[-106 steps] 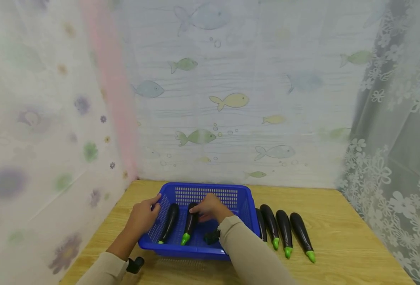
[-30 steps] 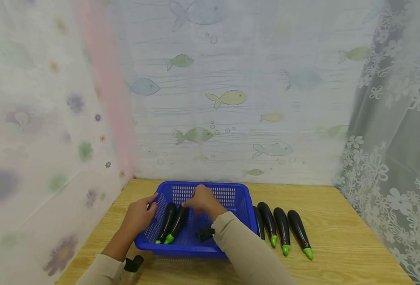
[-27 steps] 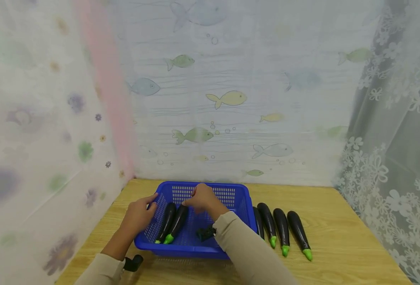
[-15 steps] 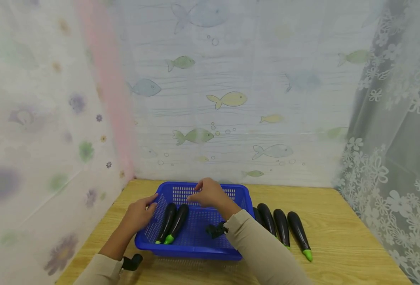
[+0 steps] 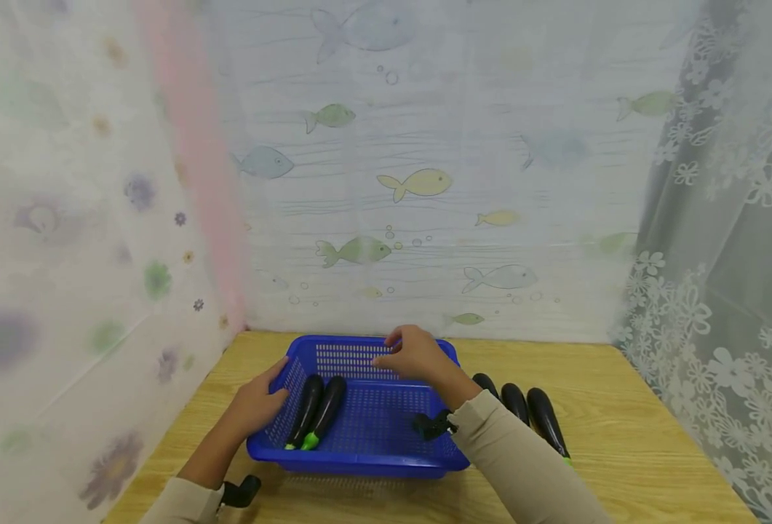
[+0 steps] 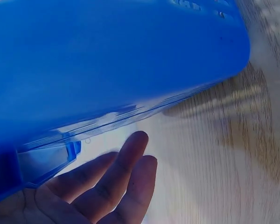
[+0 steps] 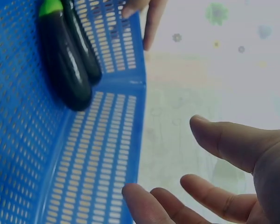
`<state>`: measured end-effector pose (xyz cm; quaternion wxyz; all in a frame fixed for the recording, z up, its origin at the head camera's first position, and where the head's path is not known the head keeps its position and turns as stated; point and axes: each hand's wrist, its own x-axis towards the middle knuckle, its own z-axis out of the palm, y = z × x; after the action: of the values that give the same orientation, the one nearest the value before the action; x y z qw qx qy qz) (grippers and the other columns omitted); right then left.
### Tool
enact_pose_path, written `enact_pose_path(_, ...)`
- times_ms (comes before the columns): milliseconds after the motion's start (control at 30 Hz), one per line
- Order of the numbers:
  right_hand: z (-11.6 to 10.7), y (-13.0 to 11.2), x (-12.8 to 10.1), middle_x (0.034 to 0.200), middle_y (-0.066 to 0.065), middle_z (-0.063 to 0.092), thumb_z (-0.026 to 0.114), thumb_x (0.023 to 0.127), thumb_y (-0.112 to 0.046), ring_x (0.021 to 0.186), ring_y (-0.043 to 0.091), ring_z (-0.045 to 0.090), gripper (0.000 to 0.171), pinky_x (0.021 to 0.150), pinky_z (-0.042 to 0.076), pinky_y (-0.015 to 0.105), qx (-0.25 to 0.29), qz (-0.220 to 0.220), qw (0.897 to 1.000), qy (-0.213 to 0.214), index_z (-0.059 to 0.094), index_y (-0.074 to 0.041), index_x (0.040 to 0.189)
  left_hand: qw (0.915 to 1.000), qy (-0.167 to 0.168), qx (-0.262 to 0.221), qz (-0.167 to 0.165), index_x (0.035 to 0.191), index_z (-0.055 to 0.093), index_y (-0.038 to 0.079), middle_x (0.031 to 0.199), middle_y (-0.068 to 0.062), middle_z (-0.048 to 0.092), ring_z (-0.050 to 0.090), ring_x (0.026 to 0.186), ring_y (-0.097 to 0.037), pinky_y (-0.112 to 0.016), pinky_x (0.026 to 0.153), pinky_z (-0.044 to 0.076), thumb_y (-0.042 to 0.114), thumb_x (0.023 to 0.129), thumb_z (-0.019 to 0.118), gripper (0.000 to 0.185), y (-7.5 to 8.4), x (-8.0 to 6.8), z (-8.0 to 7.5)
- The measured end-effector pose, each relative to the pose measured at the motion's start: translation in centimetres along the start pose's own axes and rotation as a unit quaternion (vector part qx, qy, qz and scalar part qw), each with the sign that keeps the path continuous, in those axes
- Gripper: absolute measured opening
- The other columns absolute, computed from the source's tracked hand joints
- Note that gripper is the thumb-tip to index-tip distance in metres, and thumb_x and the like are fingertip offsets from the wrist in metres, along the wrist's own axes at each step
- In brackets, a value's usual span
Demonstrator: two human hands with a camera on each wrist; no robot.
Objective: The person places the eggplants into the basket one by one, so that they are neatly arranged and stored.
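Left hand (image 5: 255, 404) rests with straight fingers on the blue basket's (image 5: 366, 460) left wall; right hand (image 5: 418, 355) hovers relaxed, holding nothing, over its far rim.
Two eggplants (image 5: 316, 410) lie inside against the left wall; three more eggplants (image 5: 530, 407) lie on the table (image 5: 621, 437) just right of the basket.

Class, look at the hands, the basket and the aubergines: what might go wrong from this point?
1. The right hand hangs open over the blue basket; swinging across to the aubergines on the table, its sleeve might catch the rim.
2. The left hand only presses the basket's side, so the basket may slide.
3. The two aubergines in the basket lie loose and could roll if it is knocked.
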<state>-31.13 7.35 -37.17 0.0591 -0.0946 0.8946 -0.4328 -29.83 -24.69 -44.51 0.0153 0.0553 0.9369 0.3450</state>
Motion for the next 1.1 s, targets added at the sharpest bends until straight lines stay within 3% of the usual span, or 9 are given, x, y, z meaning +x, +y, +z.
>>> enact_pose_path(200,-1.5,1.2,-0.9,0.118,0.018,0.069,0.083,0.089,-0.028,0.084,0.029,0.074,0.052,0.070,0.063,0.038,0.017,-0.007,1.000,0.009,0.062,0.000,0.127,0.9999,-0.010,-0.010,0.000,0.166,0.025,0.015,0.161,-0.031,0.036,0.061,0.122,-0.049,-0.062,0.086,0.057,0.022,0.101,0.051,0.071,0.1,-0.2,0.0)
enact_pose_path(533,-3.5,3.7,-2.8,0.111,0.011,0.072,0.082,0.090,-0.026,0.079,0.019,0.071,0.042,0.068,0.062,0.035,0.014,-0.016,0.998,0.062,0.067,-0.005,0.124,1.0000,0.001,0.006,0.000,0.166,0.023,0.019,0.163,-0.027,0.034,0.047,0.138,-0.057,-0.071,0.101,0.047,0.021,0.104,0.044,0.066,0.1,-0.3,0.4)
enact_pose_path(767,-5.3,5.7,-4.1,0.112,0.010,0.073,0.081,0.091,-0.026,0.081,0.021,0.073,0.038,0.068,0.063,0.035,0.003,-0.016,0.996,0.093,0.068,-0.008,0.122,1.0000,0.005,0.004,-0.001,0.166,0.026,0.019,0.160,-0.029,0.038,0.056,0.128,-0.056,-0.065,0.090,0.055,0.022,0.104,0.044,0.064,0.1,-0.3,0.4)
enact_pose_path(1100,-9.0,10.5,-6.8,0.116,0.013,0.074,0.080,0.091,-0.032,0.102,0.030,0.071,0.042,0.074,0.060,0.038,-0.093,0.007,0.986,0.136,0.068,-0.007,0.122,0.9996,0.021,0.017,0.006,0.164,0.031,0.016,0.158,-0.030,0.040,0.061,0.123,-0.051,-0.059,0.086,0.058,0.022,0.103,0.046,0.063,-0.1,-0.2,0.4)
